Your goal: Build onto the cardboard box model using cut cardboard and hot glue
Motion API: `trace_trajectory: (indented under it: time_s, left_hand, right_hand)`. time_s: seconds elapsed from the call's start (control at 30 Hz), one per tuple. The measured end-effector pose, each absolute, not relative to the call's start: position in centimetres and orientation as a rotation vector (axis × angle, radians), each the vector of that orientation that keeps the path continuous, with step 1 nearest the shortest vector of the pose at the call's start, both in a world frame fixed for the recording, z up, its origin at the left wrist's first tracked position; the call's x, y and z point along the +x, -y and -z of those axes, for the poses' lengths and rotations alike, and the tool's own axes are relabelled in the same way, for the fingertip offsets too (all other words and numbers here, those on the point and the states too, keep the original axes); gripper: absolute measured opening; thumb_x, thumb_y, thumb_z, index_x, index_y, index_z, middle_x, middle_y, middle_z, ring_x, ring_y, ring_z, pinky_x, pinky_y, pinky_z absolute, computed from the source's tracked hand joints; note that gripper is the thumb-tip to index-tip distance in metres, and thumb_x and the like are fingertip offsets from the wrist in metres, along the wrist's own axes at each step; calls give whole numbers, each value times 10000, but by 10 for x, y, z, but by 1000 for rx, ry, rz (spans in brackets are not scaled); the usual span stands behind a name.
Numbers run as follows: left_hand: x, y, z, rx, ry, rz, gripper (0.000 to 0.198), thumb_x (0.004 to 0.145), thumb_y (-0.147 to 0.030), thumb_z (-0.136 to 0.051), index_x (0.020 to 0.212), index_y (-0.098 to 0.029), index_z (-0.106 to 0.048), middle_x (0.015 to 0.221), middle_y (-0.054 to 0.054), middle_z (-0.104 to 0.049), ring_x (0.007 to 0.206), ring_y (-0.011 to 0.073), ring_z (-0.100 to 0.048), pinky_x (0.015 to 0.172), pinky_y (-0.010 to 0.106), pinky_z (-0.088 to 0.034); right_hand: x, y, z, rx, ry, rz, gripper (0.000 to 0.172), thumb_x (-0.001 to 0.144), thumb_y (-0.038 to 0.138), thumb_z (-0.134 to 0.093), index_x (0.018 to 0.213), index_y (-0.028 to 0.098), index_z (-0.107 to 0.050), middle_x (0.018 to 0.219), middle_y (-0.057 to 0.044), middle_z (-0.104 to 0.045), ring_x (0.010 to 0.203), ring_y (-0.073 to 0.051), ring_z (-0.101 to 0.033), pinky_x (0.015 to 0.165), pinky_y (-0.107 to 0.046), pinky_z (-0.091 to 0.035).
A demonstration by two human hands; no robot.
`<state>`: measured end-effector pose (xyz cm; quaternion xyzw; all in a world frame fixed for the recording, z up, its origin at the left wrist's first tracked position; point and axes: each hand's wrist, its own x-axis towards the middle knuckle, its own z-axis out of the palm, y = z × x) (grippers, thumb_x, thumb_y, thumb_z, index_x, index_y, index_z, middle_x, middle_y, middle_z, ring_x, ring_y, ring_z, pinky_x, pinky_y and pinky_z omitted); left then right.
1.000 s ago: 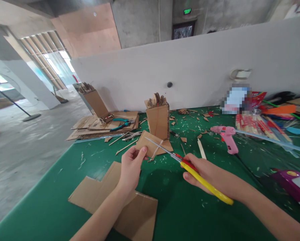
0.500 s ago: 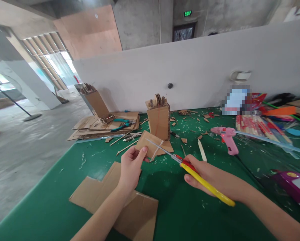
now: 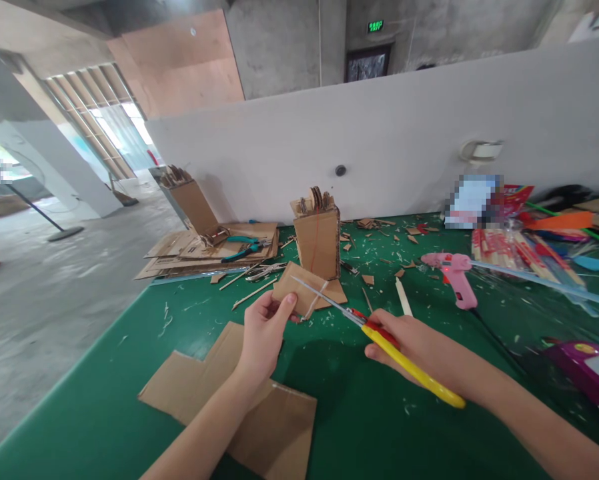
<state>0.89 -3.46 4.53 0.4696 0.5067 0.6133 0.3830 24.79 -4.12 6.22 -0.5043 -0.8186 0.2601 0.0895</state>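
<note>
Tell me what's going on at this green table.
A person's left hand holds a small cardboard piece, while the right hand holds yellow-and-red scissors, pointed across the piece. Whether they are cutting is hard to tell. Beyond stands a cardboard box; a pink glue gun is to the right on the table.

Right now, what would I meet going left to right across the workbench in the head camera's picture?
Left cardboard box → left hand gripping a cardboard piece → middle cardboard box → right hand holding yellow-and-red scissors → pink glue gun.
</note>
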Motion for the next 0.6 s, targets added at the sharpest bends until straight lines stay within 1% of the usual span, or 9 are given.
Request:
trace_trajectory:
  time_s: [0.13, 0.3, 0.4, 0.5, 0.6]
  left_hand:
    - [9, 34, -45, 1208, -1271, -1560, 240, 745, -384, -689, 730, -151, -632, 603, -21, -597, 540, 104, -547, 546, 205, -420]
    - [9, 33, -43, 1200, -1250, -1538, 231, 730, -375, -700, 753, -152, -648, 628, -13, -609, 548, 107, -538, 542, 209, -419]
    - [9, 33, -43, 1199, -1231, -1509, 250, 722, -388, -706, 793, -153, -659, 645, -11, -612, 559, 110, -548, 557, 214, -424]
    - [9, 35, -47, 1215, -1236, -1454, 268, 708, -402, -717, 759, -147, -656, 602, -11, -595, 555, 117, -559, 552, 212, -415]
    - [11, 37, -51, 1264, -1228, -1383, 280, 707, -412, -713, 740, -140, -653, 621, 9, -613, 569, 128, -568, 566, 223, -431]
  right_hand:
    - [248, 42, -53, -1488, 2464, -659, 464, 869, 636, -382, 913, 188, -494, 691, -40, -578, 567, -174, -527, 507, -270, -325]
    - [247, 43, -50, -1513, 2443, -648, 420, 864, 610, -421, 871, 193, -472, 678, -39, -577, 533, -159, -511, 490, -264, -312]
    - [250, 44, -54, -1514, 2451, -663, 397, 867, 592, -417, 883, 198, -456, 686, -42, -578, 558, -167, -520, 504, -268, -329]
    - [254, 46, -58, -1482, 2481, -715, 392, 873, 597, -392, 893, 207, -428, 723, -50, -590, 619, -185, -554, 536, -278, -355]
    - [257, 48, -61, -1485, 2504, -736, 393, 874, 604, -386, 882, 212, -418, 757, -52, -598, 634, -187, -561, 558, -286, -374]
